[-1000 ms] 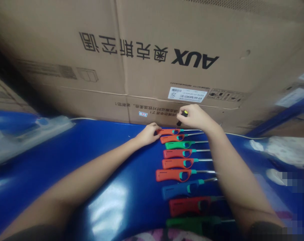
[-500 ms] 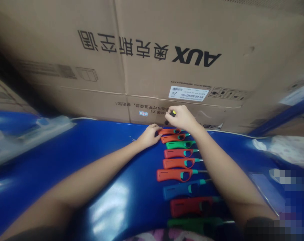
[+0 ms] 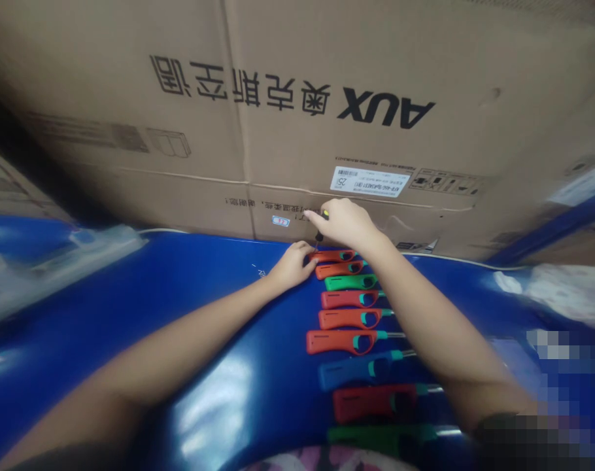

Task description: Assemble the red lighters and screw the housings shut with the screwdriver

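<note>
My left hand is closed on the handle end of the farthest orange lighter, at the back of a column of lighters. Above it my right hand grips a small screwdriver with a black and yellow handle, its thin shaft pointing down to that lighter's handle end. Nearer to me lie another orange lighter, a green lighter, a red lighter and several more, one of them a blue lighter. My right forearm passes over some of their metal tips.
A large cardboard box with upside-down print stands behind the blue table. Clear plastic packaging lies at the left. On the right are a dotted whitish bag and a blue bar.
My right hand has shifted slightly left, and the screwdriver's shaft now shows at the farthest lighter's handle end. My left hand has stayed in place.
</note>
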The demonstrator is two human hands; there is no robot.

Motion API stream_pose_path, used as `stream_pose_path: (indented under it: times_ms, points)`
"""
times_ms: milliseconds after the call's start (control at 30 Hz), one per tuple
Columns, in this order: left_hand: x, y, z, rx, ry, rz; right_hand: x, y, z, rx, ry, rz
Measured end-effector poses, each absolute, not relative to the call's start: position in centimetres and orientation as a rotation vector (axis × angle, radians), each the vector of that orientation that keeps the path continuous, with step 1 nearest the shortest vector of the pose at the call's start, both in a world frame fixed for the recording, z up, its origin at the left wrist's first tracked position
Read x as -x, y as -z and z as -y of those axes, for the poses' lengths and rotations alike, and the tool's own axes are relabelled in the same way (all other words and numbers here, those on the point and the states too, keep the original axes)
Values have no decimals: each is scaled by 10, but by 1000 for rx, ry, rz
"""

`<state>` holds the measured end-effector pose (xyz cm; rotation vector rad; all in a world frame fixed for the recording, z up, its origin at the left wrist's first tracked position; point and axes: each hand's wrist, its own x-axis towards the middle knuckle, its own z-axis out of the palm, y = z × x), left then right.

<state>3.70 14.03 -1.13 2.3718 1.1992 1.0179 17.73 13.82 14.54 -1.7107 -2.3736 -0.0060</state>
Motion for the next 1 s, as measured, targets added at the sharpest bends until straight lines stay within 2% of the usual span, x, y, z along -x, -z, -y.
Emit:
stream_pose_path:
  times_ms: [167, 367, 567, 767, 1000]
  points:
    - [-37, 11, -140, -2362, -1023, -1192, -175, -150, -132, 1585, -71, 2483]
    - [-38, 8, -138, -2361, -1019, -1197, -179, -145, -135, 1772, 49, 2360]
    - [-37, 7, -137, -2352, -1031, -1194, -190, -139, -135, 1419, -9, 2453]
    - [-36, 8, -138, -2345, -1033, -1187, -183, -141, -128, 1537, 193, 2466]
    - [-36, 9, -140, -2344, -1024, -1166, -184, -141, -121, 1625, 241, 2479]
